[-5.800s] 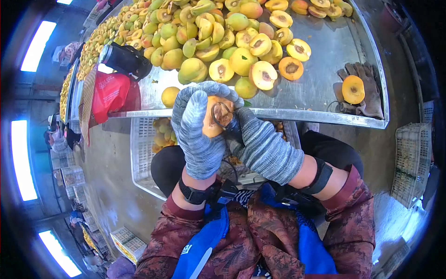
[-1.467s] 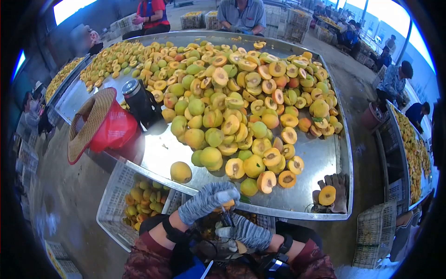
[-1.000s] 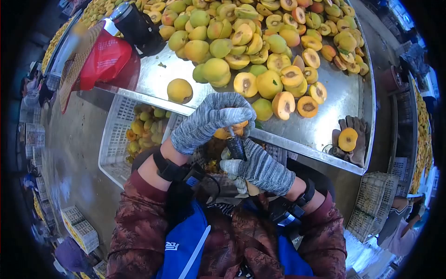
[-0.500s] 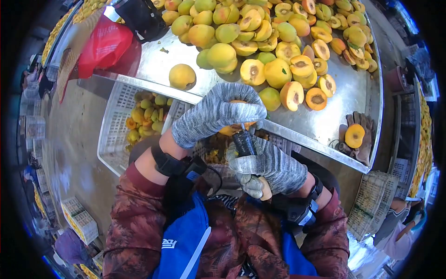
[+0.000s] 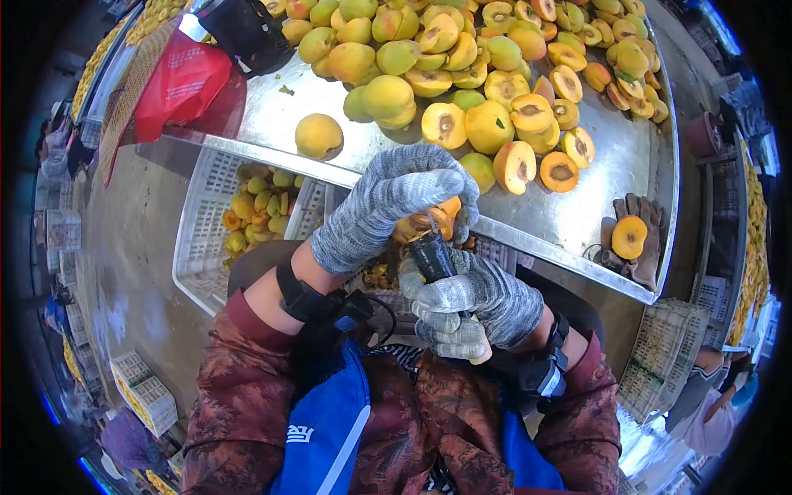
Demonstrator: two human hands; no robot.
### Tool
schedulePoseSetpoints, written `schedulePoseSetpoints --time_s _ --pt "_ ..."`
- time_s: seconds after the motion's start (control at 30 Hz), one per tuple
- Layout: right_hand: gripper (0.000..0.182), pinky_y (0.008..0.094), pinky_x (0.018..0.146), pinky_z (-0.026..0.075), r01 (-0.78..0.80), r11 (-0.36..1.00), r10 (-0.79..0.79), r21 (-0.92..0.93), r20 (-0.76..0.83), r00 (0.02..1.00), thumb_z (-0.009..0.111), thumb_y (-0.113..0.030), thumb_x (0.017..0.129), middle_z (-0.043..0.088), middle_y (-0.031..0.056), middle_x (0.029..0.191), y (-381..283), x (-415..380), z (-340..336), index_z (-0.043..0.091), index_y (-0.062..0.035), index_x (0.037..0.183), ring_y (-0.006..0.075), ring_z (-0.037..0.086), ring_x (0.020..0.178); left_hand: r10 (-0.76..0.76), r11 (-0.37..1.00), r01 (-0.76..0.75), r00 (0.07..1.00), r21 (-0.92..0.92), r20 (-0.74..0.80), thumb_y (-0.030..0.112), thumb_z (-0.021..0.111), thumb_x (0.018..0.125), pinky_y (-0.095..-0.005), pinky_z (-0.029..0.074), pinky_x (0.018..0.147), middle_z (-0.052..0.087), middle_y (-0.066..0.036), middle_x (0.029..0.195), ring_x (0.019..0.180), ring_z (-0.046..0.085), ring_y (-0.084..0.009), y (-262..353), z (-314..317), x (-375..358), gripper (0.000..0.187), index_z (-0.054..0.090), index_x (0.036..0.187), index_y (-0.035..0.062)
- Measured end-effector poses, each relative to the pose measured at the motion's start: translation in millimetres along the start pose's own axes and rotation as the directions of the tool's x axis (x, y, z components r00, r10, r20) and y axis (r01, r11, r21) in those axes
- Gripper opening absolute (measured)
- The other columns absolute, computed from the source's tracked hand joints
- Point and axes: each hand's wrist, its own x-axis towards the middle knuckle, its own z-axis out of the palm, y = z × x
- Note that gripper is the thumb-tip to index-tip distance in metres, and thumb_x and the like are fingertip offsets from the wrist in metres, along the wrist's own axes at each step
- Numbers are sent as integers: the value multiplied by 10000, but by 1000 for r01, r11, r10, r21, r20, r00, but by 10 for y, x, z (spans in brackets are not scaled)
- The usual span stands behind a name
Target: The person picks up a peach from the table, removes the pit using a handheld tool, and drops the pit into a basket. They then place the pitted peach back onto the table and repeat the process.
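In a grey knitted glove, my left hand point(image 5: 392, 202) is closed around a yellow peach point(image 5: 447, 213), whose orange flesh shows below the fingers. My right hand point(image 5: 478, 301), gloved alike, grips a pitting tool by its black-wrapped handle point(image 5: 431, 256). A thin metal end of the tool meets the peach flesh; how deep it sits is hidden. Both hands are over the near edge of the metal table point(image 5: 569, 214). Close by on the table lie a whole peach point(image 5: 318, 136) and a halved peach point(image 5: 558, 172) with its brown centre showing.
Whole and cut peaches point(image 5: 396, 58) are heaped at the back. A white crate point(image 5: 194, 235) with peaches stands below the table at left. A red bag point(image 5: 181, 87) lies at the left corner; brown gloves point(image 5: 648, 239) under a peach half point(image 5: 629, 238) lie at the right corner.
More orange flesh of the peach shows now beneath my left hand. My right hand has turned slightly with the tool, its fingers wrapped lower on the handle. The view has shifted a little.
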Motion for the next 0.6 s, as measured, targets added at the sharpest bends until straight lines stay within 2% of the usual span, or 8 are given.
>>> schedulePoseSetpoints --time_s 0.13,0.2,0.23,0.3,0.33,0.5,0.57,0.6 --pt "349 206 440 404 -80 992 81 -95 5 997 649 -253 757 504 23 621 -121 -20 -2 493 -28 972 80 501 501 83 996 -82 996 28 -35 362 455 852 -282 477 606 596 -135 753 651 581 -200 -45 -49 20 395 571 894 -14" --pt "400 239 539 448 -62 851 -21 -522 -152 988 657 -228 755 560 63 728 -159 -17 10 478 -11 1039 131 563 629 102 990 -94 992 109 -69 375 431 865 -276 479 623 598 -135 771 667 582 -196 -14 -46 10 413 568 905 -13" --pt "400 239 539 448 -60 850 -23 -523 -151 988 657 -228 755 560 63 728 -94 3 -19 478 -11 1039 131 563 629 126 980 -107 987 170 -104 371 407 877 -273 477 648 599 -128 786 690 581 -191 25 -8 -14 415 569 897 -11" --pt "413 344 603 469 103 134 -617 -986 -2 787 600 -260 790 598 174 767 134 76 -141 493 25 1070 259 590 687 150 966 -117 980 229 -133 366 383 889 -270 475 672 601 -121 802 713 581 -185 29 17 -17 419 570 889 -9" --pt "441 359 694 461 53 156 -622 -986 -56 781 655 -143 746 557 134 907 172 90 -172 443 -8 1108 272 568 802 220 935 -172 968 310 -125 350 374 896 -267 471 693 599 -115 822 736 581 -183 0 11 -9 407 571 883 -6" --pt "299 391 650 467 -11 -93 -696 -996 57 715 593 -126 766 538 176 843 59 97 -220 487 -19 1024 334 562 760 207 933 -161 972 322 -114 281 350 915 -293 472 723 587 -108 868 756 581 -193 -52 -21 25 344 547 936 0" --pt "260 399 602 463 -308 -346 -658 -886 -5 753 557 -141 785 529 150 796 -8 51 -159 498 -21 1009 303 574 718 528 602 -434 846 671 73 193 411 897 -310 484 714 582 -101 854 759 582 -187 -66 -46 28 241 510 997 -2" --pt "248 391 565 460 -332 -432 -661 -838 44 749 527 -154 790 519 134 764 -27 55 -157 501 -29 1003 273 578 671 534 590 -435 842 680 76 193 411 897 -310 484 714 582 -101 854 759 582 -187 -78 -69 20 241 510 997 -2"
